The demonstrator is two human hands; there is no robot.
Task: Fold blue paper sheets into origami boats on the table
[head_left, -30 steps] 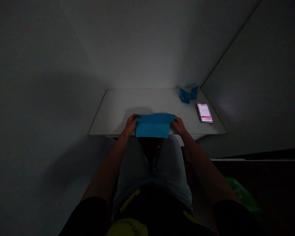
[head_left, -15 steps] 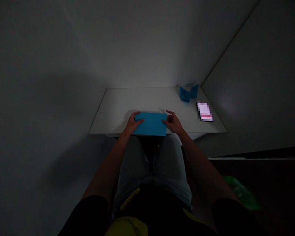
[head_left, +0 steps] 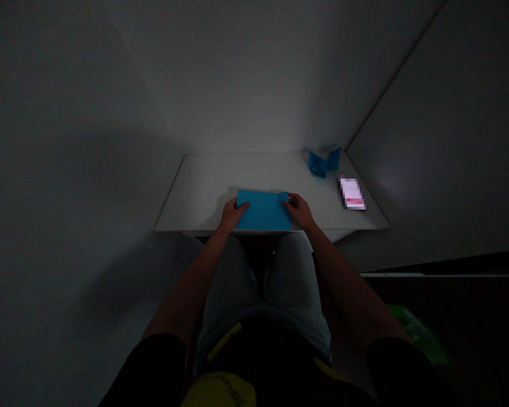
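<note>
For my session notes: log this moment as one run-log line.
left hand: on blue paper | right hand: on blue paper | table: blue origami piece, phone

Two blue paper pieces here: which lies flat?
The rectangular sheet between the left hand and right hand; the folded origami figure stands at the far right.

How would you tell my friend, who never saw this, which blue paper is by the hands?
Find the white table in the room's corner. Near its front edge lies a flat blue paper, with the left hand and right hand touching its sides. The other blue paper, at the back corner, is folded up.
</note>
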